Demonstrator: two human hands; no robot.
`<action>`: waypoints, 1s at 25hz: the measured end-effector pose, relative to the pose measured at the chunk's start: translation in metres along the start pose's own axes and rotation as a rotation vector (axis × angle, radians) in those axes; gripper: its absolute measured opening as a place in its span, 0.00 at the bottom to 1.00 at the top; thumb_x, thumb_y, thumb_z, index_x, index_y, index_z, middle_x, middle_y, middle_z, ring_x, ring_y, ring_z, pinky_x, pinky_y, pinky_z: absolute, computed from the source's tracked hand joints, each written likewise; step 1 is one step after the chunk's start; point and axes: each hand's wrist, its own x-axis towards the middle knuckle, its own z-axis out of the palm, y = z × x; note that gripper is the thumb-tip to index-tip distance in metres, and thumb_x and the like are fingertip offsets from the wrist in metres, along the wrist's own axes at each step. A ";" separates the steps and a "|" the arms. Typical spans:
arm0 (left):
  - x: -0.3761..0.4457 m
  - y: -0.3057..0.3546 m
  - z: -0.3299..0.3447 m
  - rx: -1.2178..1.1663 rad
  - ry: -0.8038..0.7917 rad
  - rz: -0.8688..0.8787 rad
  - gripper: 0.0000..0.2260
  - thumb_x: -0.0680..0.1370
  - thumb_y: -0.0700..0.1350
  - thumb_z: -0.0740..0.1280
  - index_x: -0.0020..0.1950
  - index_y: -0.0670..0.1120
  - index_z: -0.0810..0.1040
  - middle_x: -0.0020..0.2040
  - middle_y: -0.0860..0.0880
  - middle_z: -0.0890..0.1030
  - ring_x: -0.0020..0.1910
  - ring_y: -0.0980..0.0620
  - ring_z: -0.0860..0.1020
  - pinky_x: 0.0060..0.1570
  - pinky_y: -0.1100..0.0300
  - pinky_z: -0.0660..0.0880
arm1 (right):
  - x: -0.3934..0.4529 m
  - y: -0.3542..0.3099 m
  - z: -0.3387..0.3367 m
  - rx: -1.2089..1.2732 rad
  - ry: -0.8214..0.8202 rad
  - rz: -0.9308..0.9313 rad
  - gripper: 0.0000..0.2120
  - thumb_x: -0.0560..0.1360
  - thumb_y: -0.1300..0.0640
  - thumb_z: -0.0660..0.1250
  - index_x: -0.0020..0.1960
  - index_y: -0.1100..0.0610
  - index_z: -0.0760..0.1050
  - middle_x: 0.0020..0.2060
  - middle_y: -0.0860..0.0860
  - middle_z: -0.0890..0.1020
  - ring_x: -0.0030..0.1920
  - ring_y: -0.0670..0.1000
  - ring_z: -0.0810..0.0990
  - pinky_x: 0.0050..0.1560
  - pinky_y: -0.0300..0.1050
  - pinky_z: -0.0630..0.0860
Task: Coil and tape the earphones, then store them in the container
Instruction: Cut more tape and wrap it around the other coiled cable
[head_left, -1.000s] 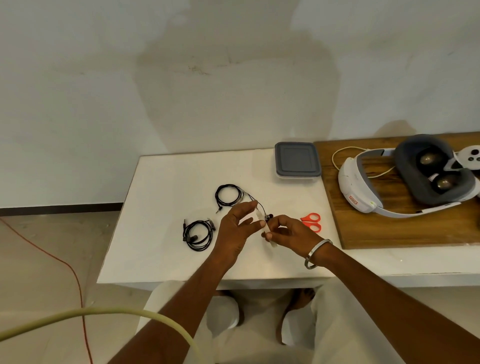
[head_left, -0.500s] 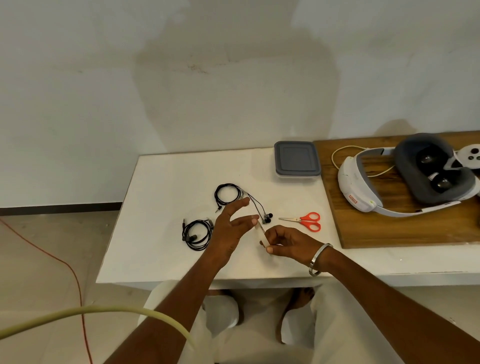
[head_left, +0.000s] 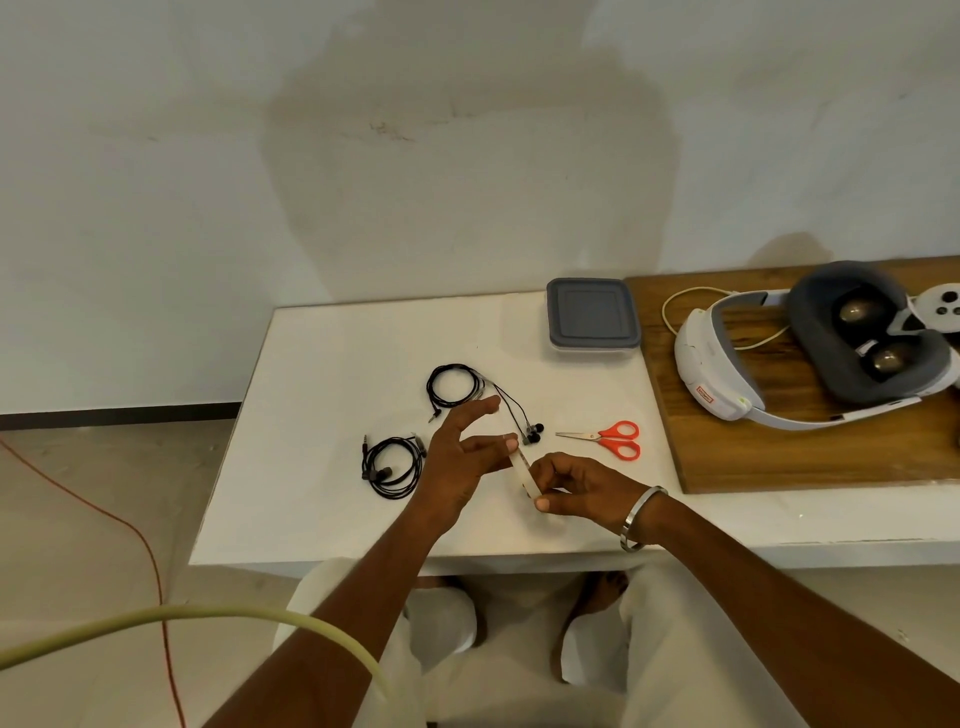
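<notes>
Two black earphone sets lie coiled on the white table. One coil is at the left, just beside my left hand. The other coil lies farther back, its earbuds trailing toward the scissors. My right hand pinches the near end of a short strip of clear tape. The strip's far end sticks to a fingertip of my left hand, whose other fingers are spread. The grey-lidded container stands shut at the back of the table.
Red-handled scissors lie right of the earbuds. A wooden board on the right carries a white and grey VR headset. A pale hose crosses the lower left, and a red cord runs over the floor.
Both hands drew back toward me from the rear earphone coil, uncovering the earbuds and scissors. The tape strip is now stretched between the two hands.
</notes>
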 end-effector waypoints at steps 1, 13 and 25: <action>0.001 -0.001 0.000 0.004 0.001 -0.006 0.25 0.72 0.34 0.72 0.67 0.46 0.73 0.66 0.51 0.75 0.52 0.44 0.82 0.44 0.56 0.81 | -0.001 0.000 0.000 -0.012 -0.004 -0.005 0.07 0.74 0.58 0.68 0.43 0.47 0.72 0.51 0.52 0.78 0.50 0.49 0.76 0.52 0.30 0.70; 0.002 0.000 -0.006 0.121 -0.072 0.019 0.28 0.72 0.36 0.73 0.70 0.50 0.69 0.67 0.57 0.72 0.52 0.46 0.81 0.44 0.57 0.81 | -0.002 0.001 0.000 0.058 0.006 0.006 0.05 0.73 0.56 0.70 0.46 0.47 0.77 0.51 0.48 0.80 0.55 0.51 0.78 0.64 0.44 0.71; 0.002 -0.002 -0.006 0.161 -0.123 0.034 0.25 0.73 0.31 0.70 0.65 0.53 0.73 0.69 0.55 0.70 0.43 0.47 0.78 0.43 0.59 0.81 | 0.011 0.039 -0.059 -0.692 0.593 0.160 0.16 0.75 0.59 0.67 0.61 0.60 0.73 0.59 0.56 0.72 0.56 0.55 0.75 0.62 0.46 0.73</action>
